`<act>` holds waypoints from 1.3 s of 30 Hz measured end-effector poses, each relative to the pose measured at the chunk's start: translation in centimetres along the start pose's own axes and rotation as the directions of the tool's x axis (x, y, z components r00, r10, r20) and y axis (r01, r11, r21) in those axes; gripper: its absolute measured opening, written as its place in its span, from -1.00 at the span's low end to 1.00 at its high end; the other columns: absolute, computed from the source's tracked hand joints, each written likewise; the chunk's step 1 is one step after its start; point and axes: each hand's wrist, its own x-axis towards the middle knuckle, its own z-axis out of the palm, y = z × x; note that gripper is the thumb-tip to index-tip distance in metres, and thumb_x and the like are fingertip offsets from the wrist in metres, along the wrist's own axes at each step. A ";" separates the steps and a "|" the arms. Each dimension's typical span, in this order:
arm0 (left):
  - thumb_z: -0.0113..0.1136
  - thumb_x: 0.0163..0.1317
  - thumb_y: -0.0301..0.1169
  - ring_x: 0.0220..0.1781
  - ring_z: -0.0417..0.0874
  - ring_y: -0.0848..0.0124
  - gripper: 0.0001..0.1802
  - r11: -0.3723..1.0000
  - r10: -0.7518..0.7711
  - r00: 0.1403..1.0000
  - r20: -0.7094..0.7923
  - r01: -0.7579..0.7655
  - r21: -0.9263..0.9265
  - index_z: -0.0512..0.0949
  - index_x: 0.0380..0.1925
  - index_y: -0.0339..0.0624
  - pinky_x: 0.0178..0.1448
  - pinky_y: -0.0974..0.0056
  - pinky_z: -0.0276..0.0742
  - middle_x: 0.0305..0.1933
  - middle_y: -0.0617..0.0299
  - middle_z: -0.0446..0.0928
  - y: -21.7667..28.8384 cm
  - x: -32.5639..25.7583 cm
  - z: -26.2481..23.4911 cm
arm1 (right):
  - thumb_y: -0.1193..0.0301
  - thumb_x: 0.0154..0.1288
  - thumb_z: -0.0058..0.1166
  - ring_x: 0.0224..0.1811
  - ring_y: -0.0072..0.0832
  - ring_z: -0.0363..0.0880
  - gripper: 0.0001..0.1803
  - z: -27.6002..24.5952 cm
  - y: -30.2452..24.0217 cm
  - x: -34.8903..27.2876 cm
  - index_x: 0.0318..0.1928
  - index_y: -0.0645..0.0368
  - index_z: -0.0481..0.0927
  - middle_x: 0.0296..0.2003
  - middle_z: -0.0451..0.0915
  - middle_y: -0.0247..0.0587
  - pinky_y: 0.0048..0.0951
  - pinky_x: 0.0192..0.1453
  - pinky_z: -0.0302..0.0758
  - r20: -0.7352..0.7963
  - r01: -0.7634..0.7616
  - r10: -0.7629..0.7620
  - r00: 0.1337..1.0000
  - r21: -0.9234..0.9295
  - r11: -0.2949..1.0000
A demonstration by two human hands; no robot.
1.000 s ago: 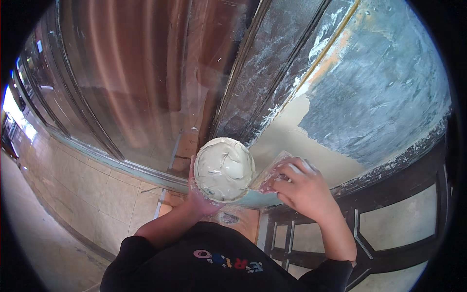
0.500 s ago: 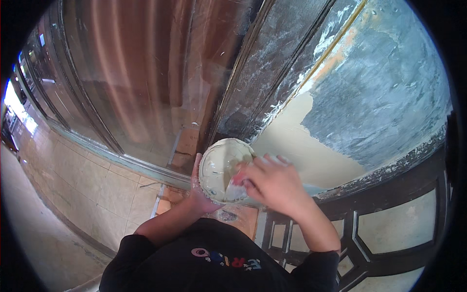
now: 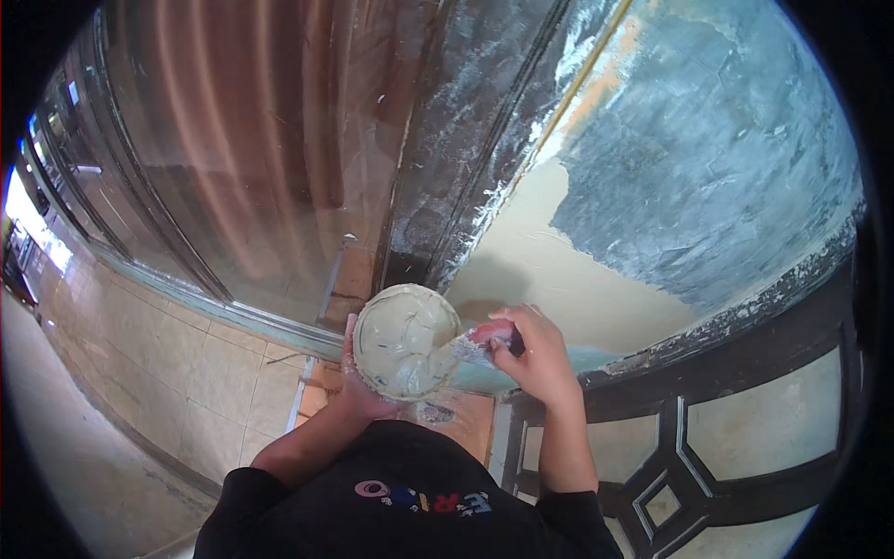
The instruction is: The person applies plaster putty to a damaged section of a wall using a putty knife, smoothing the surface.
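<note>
My left hand (image 3: 358, 377) grips the left side of a round tub (image 3: 407, 342) filled with creamy putty, holding it up in front of my body. In my right hand (image 3: 533, 354) is a putty knife (image 3: 480, 340) with a reddish handle, closed in the fingers. Its pale, putty-coated blade points left over the tub's right rim. Part of the blade blends with the putty, so its edge is hard to make out. Behind the tub and the right hand, cream putty (image 3: 521, 252) covers the lower part of the grey wall (image 3: 670, 177).
A dark wooden frame (image 3: 456, 121) smeared with white borders the wall. On the left is a glass pane (image 3: 251, 168) with brown curtains behind it. Dark panelled woodwork (image 3: 670, 438) stands at the lower right. Beige tiles (image 3: 209, 373) cover the floor at left.
My right hand has drawn the putty knife from inside the tub to its right rim and turned it. The view has shifted, with the tub now slightly lower and further left.
</note>
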 end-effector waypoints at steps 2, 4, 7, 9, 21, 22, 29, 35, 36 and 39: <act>-0.37 0.24 0.41 0.48 0.19 0.00 -0.10 0.999 0.009 1.000 -0.022 -0.009 0.033 0.15 0.44 0.13 0.46 -0.27 0.08 0.49 0.12 0.15 -0.1 -0.2 -0.4 | 0.57 0.09 0.18 -0.38 -0.31 0.55 -0.66 0.6 1.8 -2.5 -0.08 0.21 0.45 -0.34 0.53 -0.10 -0.36 -0.27 0.48 0.015 -0.073 0.072 0.997 0.024 0.997; -0.38 0.23 0.43 0.49 0.17 -0.02 -0.09 1.000 0.003 1.000 -0.028 -0.003 0.001 0.14 0.44 0.14 0.46 -0.29 0.07 0.51 0.12 0.12 -0.4 -0.4 -0.7 | 0.54 0.17 0.16 -0.33 -0.41 0.54 -0.70 2.1 3.5 -5.4 -0.09 0.21 0.41 -0.34 0.52 -0.15 -0.39 -0.24 0.47 0.026 -0.258 0.258 0.966 0.187 0.948; -0.40 0.22 0.44 0.48 0.17 -0.02 -0.08 0.982 -0.037 0.990 0.137 0.061 -0.181 0.14 0.44 0.15 0.46 -0.30 0.07 0.51 0.13 0.11 -0.9 -0.6 -0.7 | 0.47 0.29 0.14 -0.25 -0.56 0.50 -0.74 4.3 6.0 -10.2 -0.11 0.19 0.34 -0.32 0.50 -0.26 -0.44 -0.19 0.47 0.058 -0.501 0.535 0.843 0.450 0.739; -0.41 0.23 0.44 0.48 0.18 -0.02 -0.09 0.984 -0.036 0.996 0.085 0.051 -0.173 0.14 0.44 0.16 0.45 -0.31 0.07 0.51 0.12 0.12 -1.0 -0.9 -1.2 | 0.40 0.37 0.12 -0.22 -0.63 0.44 -0.76 5.1 7.2 -12.3 -0.11 0.12 0.32 -0.29 0.48 -0.37 -0.49 -0.11 0.44 0.099 -0.604 0.677 0.729 0.556 0.570; -0.50 0.31 0.35 0.44 0.26 0.02 -0.16 0.657 0.199 0.977 0.080 -0.194 0.728 0.23 0.38 0.07 0.44 -0.23 0.16 0.43 0.12 0.24 -1.4 -3.9 0.2 | 0.43 0.44 0.01 -0.16 -0.59 0.53 -0.83 3.8 6.4 -7.6 -0.10 0.16 0.32 -0.17 0.52 -0.27 -0.53 -0.26 0.51 -0.078 -0.314 0.692 0.717 0.851 0.421; -0.53 0.32 0.34 0.43 0.27 0.03 -0.16 0.664 0.217 0.973 0.085 -0.211 0.718 0.23 0.37 0.05 0.44 -0.22 0.17 0.42 0.12 0.25 -1.3 -4.2 0.2 | 0.43 0.44 0.01 -0.16 -0.59 0.53 -0.83 3.1 6.4 -6.9 -0.10 0.16 0.32 -0.17 0.52 -0.27 -0.53 -0.26 0.51 -0.088 -0.306 0.693 0.716 0.852 0.424; -0.55 0.32 0.35 0.43 0.27 0.04 -0.14 0.713 0.201 0.967 0.159 -0.256 0.653 0.21 0.38 0.03 0.45 -0.20 0.17 0.42 0.10 0.24 0.2 -5.1 -0.2 | 0.48 0.36 0.09 -0.37 -0.49 0.56 -0.87 -5.3 2.7 0.3 -0.12 0.20 0.50 -0.31 0.60 -0.21 -0.54 -0.40 0.44 -0.495 -0.244 0.273 0.825 0.123 0.962; -0.43 0.27 0.40 0.44 0.25 0.00 -0.13 0.999 0.031 0.995 -0.094 -0.032 -0.005 0.20 0.39 0.10 0.44 -0.25 0.17 0.44 0.09 0.20 1.4 -5.1 -3.1 | 0.53 0.25 0.12 -0.33 -0.16 0.57 -0.82 -10.2 0.9 5.6 -0.12 0.18 0.53 -0.31 0.58 -0.12 -0.31 -0.29 0.49 -0.445 -0.139 -0.109 0.889 -0.487 0.862; -0.42 0.25 0.41 0.44 0.24 -0.01 -0.12 0.999 0.028 0.994 -0.109 -0.025 0.021 0.19 0.40 0.11 0.44 -0.27 0.16 0.45 0.09 0.19 1.4 -5.0 -2.9 | 0.54 0.23 0.13 -0.32 -0.16 0.57 -0.81 -10.7 0.8 5.6 -0.13 0.15 0.54 -0.32 0.57 -0.14 -0.28 -0.27 0.49 -0.542 -0.172 -0.079 0.837 -0.396 0.902; -0.41 0.23 0.44 0.46 0.21 -0.03 -0.09 0.999 0.028 0.992 -0.127 -0.022 0.046 0.18 0.41 0.13 0.43 -0.31 0.15 0.46 0.10 0.18 1.7 -4.6 -2.9 | 0.53 0.21 0.13 -0.29 -0.14 0.56 -0.81 -10.2 -0.5 5.3 -0.14 0.09 0.55 -0.33 0.56 -0.16 -0.23 -0.24 0.49 -0.528 -0.188 -0.025 0.849 -0.346 0.919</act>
